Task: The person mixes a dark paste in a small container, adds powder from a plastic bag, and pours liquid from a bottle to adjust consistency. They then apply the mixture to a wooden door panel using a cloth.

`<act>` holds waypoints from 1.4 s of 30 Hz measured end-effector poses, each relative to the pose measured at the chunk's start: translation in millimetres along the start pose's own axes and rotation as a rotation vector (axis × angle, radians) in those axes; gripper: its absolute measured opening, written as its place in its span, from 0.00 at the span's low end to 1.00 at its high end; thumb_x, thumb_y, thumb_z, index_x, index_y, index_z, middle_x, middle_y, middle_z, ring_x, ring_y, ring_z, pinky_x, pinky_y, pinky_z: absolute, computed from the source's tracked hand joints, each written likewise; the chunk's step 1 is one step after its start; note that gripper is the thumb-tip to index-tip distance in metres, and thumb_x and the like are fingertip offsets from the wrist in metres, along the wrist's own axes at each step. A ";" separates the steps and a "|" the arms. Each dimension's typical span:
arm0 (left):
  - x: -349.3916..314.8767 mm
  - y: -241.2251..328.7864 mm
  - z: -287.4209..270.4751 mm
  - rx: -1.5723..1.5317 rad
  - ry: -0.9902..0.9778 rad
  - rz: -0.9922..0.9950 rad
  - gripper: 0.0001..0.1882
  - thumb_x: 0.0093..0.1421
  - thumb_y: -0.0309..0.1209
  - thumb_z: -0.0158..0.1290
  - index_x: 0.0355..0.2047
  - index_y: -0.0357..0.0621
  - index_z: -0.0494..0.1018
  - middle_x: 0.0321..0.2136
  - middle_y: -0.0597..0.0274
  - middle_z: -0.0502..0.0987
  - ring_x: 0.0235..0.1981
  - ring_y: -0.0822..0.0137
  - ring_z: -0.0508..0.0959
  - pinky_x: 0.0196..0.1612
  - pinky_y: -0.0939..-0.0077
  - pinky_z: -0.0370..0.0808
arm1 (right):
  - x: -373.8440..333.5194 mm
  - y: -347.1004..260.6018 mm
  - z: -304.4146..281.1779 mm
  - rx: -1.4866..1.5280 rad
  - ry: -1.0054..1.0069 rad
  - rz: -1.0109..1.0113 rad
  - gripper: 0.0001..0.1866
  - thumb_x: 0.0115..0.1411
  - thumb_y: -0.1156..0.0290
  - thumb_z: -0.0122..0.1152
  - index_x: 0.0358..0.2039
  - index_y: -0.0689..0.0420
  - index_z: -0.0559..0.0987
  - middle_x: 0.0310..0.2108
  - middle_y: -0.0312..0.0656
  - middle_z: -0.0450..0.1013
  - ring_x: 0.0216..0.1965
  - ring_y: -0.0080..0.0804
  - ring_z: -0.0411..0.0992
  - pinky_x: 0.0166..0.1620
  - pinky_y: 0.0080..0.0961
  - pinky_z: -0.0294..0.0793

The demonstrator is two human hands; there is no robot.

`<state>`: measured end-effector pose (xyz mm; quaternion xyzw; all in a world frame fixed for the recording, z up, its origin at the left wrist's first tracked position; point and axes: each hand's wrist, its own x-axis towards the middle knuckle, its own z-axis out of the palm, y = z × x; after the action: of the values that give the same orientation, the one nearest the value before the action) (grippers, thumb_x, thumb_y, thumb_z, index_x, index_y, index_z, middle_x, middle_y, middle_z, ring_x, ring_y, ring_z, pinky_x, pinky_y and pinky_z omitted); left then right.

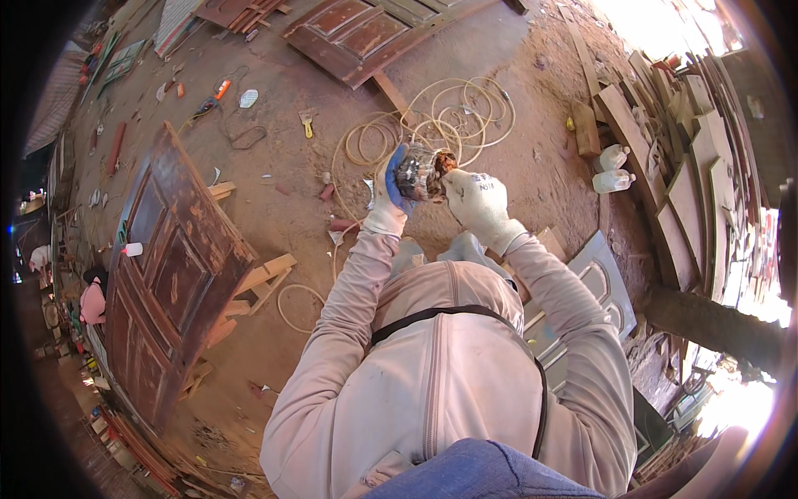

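My left hand, in a white glove with blue on it, is wrapped round the side of a stained, clear-looking container streaked with dark and white residue. My right hand, in a white glove, is closed on a reddish-brown wad at the container's right side. Whether the wad is cloth or something else I cannot make out. Both hands are close together in front of my body, above the ground.
A coiled pale hose lies ahead, near a yellow-handled scraper. A brown panelled door rests on wooden supports at left; another door lies at the far side. Stacked boards and plastic bottles stand right.
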<state>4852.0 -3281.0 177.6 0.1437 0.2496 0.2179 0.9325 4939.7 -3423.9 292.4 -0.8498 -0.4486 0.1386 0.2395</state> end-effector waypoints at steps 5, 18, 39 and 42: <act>-3.9 -5.7 3.5 -0.046 0.033 -0.003 0.17 0.65 0.42 0.48 0.44 0.42 0.75 0.39 0.58 0.80 0.39 0.63 0.81 0.42 0.65 0.80 | -7.0 5.9 26.0 0.816 -0.097 0.546 0.10 0.59 0.64 0.59 0.29 0.57 0.81 0.21 0.39 0.75 0.20 0.32 0.71 0.26 0.27 0.68; -19.2 -3.3 20.1 -0.182 -0.158 -0.527 0.28 0.61 0.57 0.43 0.52 0.54 0.74 0.51 0.57 0.76 0.51 0.51 0.75 0.47 0.37 0.73 | 10.9 -2.3 -20.3 -0.359 0.119 -0.332 0.05 0.53 0.72 0.56 0.30 0.53 0.79 0.28 0.40 0.78 0.32 0.43 0.76 0.34 0.38 0.74; 15.0 -27.9 16.1 -0.074 -0.161 -0.300 0.23 0.65 0.45 0.46 0.46 0.37 0.74 0.43 0.51 0.79 0.44 0.54 0.80 0.50 0.55 0.77 | -10.8 33.9 -29.2 -0.111 -0.019 0.015 0.08 0.55 0.64 0.56 0.31 0.50 0.82 0.25 0.46 0.77 0.31 0.47 0.76 0.34 0.40 0.74; 18.2 -36.2 17.1 0.120 -0.056 -0.137 0.24 0.64 0.47 0.46 0.47 0.37 0.74 0.43 0.52 0.79 0.43 0.54 0.80 0.50 0.55 0.78 | -24.5 47.5 -6.0 0.396 -0.025 0.267 0.09 0.56 0.64 0.59 0.33 0.52 0.83 0.22 0.44 0.76 0.25 0.40 0.76 0.31 0.35 0.72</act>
<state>4887.4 -3306.3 170.9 0.1879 0.2452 0.1344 0.9415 4961.7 -3468.8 272.7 -0.8363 -0.2994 0.2646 0.3755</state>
